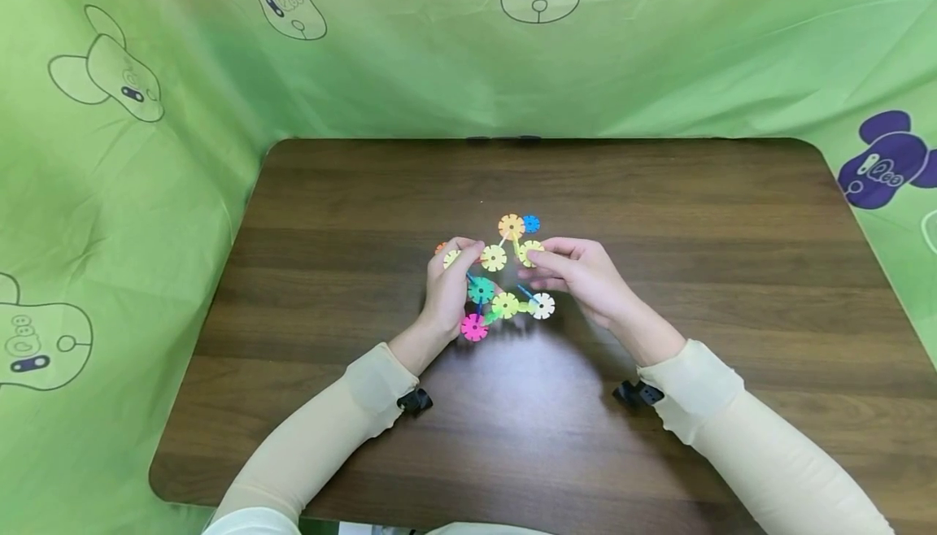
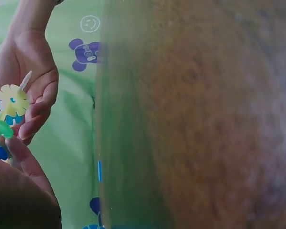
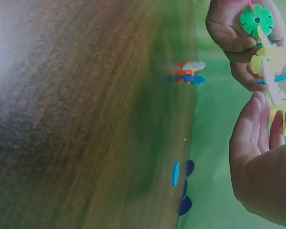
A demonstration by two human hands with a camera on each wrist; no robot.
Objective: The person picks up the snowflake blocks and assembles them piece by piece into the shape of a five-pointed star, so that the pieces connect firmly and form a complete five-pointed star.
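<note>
Both hands held a toy [image 1: 501, 283] of snowflake discs above the table [image 1: 659, 218]
Left hand [image 1: 448, 291] gripped its side; right hand [image 1: 578, 275] pinched a yellow disc [image 1: 529, 252]

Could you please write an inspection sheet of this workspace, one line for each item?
Surface: dark wooden table, rounded corners.
Job's things: snowflake-disc model, many colours, held above the table.
Clutter: small pile of loose discs lies on the table.
Grippers: left hand grips the model's left side; right hand pinches a yellow disc.
Cables: nothing seen.
Surroundings: green cartoon-print cloth on three sides.
</note>
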